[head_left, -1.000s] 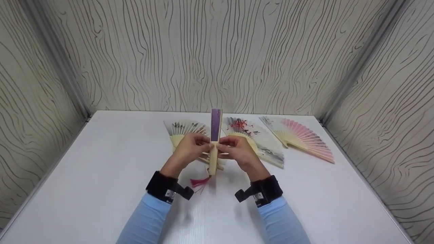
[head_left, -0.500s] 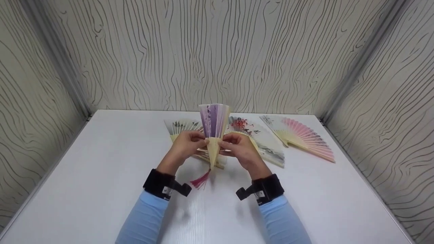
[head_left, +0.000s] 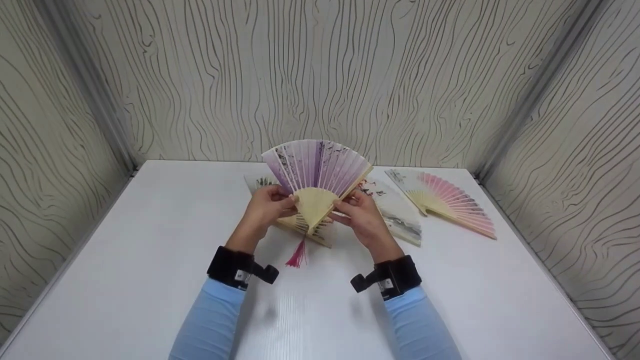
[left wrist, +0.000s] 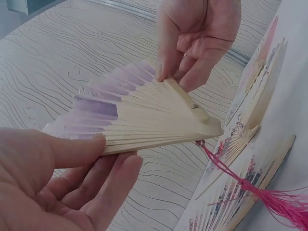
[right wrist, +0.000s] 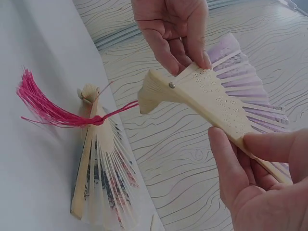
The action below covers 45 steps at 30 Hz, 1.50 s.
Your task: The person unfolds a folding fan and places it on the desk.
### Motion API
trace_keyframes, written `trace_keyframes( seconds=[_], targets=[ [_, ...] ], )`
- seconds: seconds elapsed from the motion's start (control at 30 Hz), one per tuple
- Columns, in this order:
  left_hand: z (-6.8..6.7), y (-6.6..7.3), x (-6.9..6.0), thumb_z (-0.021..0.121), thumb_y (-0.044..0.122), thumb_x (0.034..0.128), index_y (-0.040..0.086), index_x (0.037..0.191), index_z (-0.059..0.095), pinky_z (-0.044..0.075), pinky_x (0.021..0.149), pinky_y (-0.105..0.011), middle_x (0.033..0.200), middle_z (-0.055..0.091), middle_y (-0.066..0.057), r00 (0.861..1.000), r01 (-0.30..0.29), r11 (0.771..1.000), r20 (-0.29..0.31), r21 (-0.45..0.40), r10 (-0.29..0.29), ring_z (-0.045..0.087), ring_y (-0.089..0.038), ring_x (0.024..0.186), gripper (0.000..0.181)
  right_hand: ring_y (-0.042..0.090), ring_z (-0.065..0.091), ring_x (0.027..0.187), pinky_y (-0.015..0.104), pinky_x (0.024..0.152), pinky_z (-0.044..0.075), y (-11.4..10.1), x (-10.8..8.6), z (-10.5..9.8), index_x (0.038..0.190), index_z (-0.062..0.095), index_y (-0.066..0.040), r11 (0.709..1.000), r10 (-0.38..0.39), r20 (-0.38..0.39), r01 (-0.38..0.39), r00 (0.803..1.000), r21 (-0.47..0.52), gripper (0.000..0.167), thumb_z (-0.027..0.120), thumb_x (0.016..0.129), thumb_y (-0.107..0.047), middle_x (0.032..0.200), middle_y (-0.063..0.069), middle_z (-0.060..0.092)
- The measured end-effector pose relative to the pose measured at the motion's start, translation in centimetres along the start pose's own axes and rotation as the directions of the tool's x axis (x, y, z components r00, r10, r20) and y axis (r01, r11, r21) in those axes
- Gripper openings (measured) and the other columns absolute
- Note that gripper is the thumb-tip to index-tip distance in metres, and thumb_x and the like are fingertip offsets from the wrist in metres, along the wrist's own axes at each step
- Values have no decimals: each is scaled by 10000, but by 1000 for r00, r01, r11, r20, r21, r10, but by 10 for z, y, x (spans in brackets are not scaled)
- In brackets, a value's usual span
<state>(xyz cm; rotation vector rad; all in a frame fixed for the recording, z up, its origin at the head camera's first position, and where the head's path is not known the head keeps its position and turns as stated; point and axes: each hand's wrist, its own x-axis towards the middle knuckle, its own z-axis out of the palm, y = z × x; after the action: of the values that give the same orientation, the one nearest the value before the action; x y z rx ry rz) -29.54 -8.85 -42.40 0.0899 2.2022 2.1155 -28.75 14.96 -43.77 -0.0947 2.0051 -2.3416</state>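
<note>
A purple folding fan (head_left: pixel 317 165) is held up above the table, spread to a wide arc with its pivot end down. My left hand (head_left: pixel 268 207) pinches its left edge between thumb and fingers. On the opposite edge, my right hand (head_left: pixel 361 215) pinches the outer wooden stick. From the pivot hangs a pink tassel (head_left: pixel 297 254). The fan's pale ribs (left wrist: pixel 159 113) and the metal rivet show in the left wrist view. Small pierced flowers dot the ribs (right wrist: pixel 216 96) in the right wrist view.
Behind the hands lie a white fan with dark leaves (head_left: pixel 320 235), partly covered, and a white fan with red blossoms (head_left: pixel 397 215). A pink fan (head_left: pixel 450 200) lies spread at the right. The white table (head_left: pixel 150 250) meets wood-patterned walls (head_left: pixel 320 75) at its back and sides.
The purple fan has gone from nearly folded to widely spread. My hands have moved apart with its two edges and risen slightly. The fans on the table have stayed put.
</note>
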Motion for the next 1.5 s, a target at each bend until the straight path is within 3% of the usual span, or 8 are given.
trace_keyframes(
  seconds=[0.23, 0.5, 0.67, 0.87, 1.07, 1.17, 1.4, 1.5],
  targets=[
    [9, -5, 5, 583, 34, 1106, -60, 1480, 535, 654, 1051, -374, 1359, 675, -245, 999, -28, 979, -26, -201, 23, 743, -248, 1157, 389, 152, 754, 1088, 339, 989, 676, 4, 4, -1, 1559, 459, 34, 989, 6, -123, 13, 992, 150, 472, 539, 1094, 53, 1368, 169, 638],
    [30, -16, 12, 499, 33, 1137, -31, 1532, 472, 668, 939, -244, 1362, 670, -173, 971, -187, 807, -229, -560, 66, 767, -135, 1071, 401, 135, 762, 1022, 296, 946, 681, 10, 5, 13, 1553, 436, 13, 811, 50, -272, 119, 961, 572, 444, 489, 1112, 31, 1249, 76, 662],
    [39, -21, 13, 489, 77, 1150, 20, 1553, 449, 678, 921, -257, 1329, 657, -120, 951, -252, 737, -303, -627, 68, 761, -115, 1035, 409, 123, 777, 1034, 302, 964, 671, 10, 2, 25, 1562, 444, -22, 807, 8, -317, 181, 948, 562, 443, 479, 1122, 8, 1313, 85, 657],
    [45, -23, 11, 539, 62, 1130, 77, 1578, 423, 691, 939, -328, 1366, 616, -136, 960, -243, 742, -264, -625, 92, 757, -154, 1030, 463, 123, 767, 1052, 297, 970, 668, 7, 0, 26, 1570, 455, -52, 814, 2, -351, 202, 936, 544, 452, 488, 1122, 0, 1382, 114, 620],
    [51, -24, 6, 756, -86, 944, 120, 1610, 380, 664, 1028, -350, 1534, 573, -199, 948, -288, 826, -264, -484, 176, 671, -325, 1333, 792, 112, 759, 1026, 277, 934, 679, 3, -2, 29, 1544, 446, -32, 814, -32, -349, 227, 936, 534, 427, 483, 1120, 9, 1303, 82, 624],
    [52, -23, 5, 818, -100, 884, 128, 1579, 412, 663, 1016, -317, 1506, 606, -188, 936, -310, 849, -294, -429, 193, 679, -336, 1316, 836, 128, 748, 1077, 293, 968, 671, 1, -4, 32, 1559, 435, -37, 822, -48, -353, 237, 935, 517, 441, 478, 1122, 7, 1377, 112, 604],
    [57, -21, 5, 813, -137, 873, 101, 1531, 409, 672, 961, -283, 1456, 637, -189, 907, -366, 831, -358, -419, 220, 729, -204, 1145, 808, 153, 732, 1132, 313, 996, 664, -1, -9, 41, 1560, 445, -33, 817, -61, -386, 268, 920, 510, 442, 473, 1122, 24, 1432, 152, 581],
    [57, -17, 4, 783, -166, 879, 86, 1489, 421, 677, 939, -278, 1414, 647, -163, 887, -415, 797, -391, -439, 247, 726, -202, 1124, 753, 139, 744, 1085, 305, 978, 672, -3, -12, 46, 1543, 455, -25, 802, -53, -377, 264, 925, 535, 425, 478, 1122, 26, 1354, 109, 615]
  ],
)
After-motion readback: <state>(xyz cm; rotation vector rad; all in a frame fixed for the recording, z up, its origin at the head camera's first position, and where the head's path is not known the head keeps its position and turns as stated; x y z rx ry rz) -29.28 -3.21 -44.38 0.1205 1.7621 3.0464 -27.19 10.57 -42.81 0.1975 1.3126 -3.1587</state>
